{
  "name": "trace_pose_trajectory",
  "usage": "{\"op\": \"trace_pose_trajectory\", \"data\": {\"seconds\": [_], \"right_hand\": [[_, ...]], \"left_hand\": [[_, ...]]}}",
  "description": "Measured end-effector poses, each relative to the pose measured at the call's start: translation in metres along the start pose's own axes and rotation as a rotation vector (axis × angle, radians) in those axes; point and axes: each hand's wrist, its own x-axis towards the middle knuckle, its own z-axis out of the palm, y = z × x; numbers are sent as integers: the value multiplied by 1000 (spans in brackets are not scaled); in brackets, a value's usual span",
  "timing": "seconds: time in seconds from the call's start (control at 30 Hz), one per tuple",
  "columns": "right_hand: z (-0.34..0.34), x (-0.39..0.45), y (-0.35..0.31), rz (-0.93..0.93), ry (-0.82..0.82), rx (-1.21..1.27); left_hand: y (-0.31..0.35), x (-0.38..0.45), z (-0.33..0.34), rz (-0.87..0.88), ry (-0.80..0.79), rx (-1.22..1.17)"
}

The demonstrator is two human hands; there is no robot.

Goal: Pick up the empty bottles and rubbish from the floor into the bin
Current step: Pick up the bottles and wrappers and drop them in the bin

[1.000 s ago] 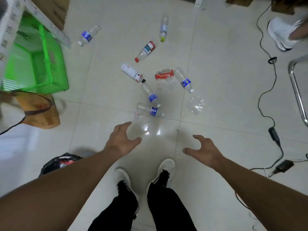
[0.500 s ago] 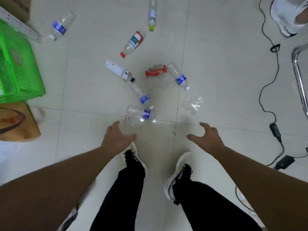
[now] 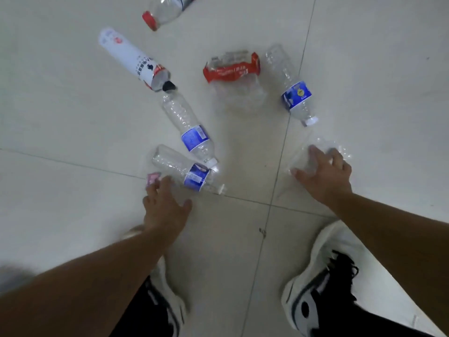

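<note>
Pale floor tiles (image 3: pixel 73 215) now fill the view: both hands have dropped, left hand (image 3: pixel 165 210) open by a bottle (image 3: pixel 184 171), right hand (image 3: pixel 325 173) closing on clear plastic (image 3: pixel 303 159).

The floor (image 3: pixel 73 117) is pale glossy tile, with thin dark grout lines (image 3: pixel 301 69) crossing near the middle of the view. A small dark speck (image 3: pixel 262 231) sits on one grout line. At the bottom stand two white shoes with black markings, the left shoe (image 3: pixel 170 300) partly hidden, the right shoe (image 3: pixel 315 288) plainer to see. Black trousers (image 3: pixel 364 324) cover the legs above them.
</note>
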Motion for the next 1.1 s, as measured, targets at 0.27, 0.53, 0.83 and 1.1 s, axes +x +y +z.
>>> {"op": "trace_pose_trajectory", "data": {"seconds": [0.27,0.53,0.83,1.1], "right_hand": [[3,-56,9,-111,154,117],[-159,-125,-47,-251,211,233],[-308,-122,-129,-277,137,268],[-287,-66,-158,-248,80,141]], "left_hand": [[12,-59,-14,-151,109,-213],[81,-141,-156,-232,158,-341],[152,-171,-238,-372,181,-527],[140,-122,-203,-415,100,-558]]}}
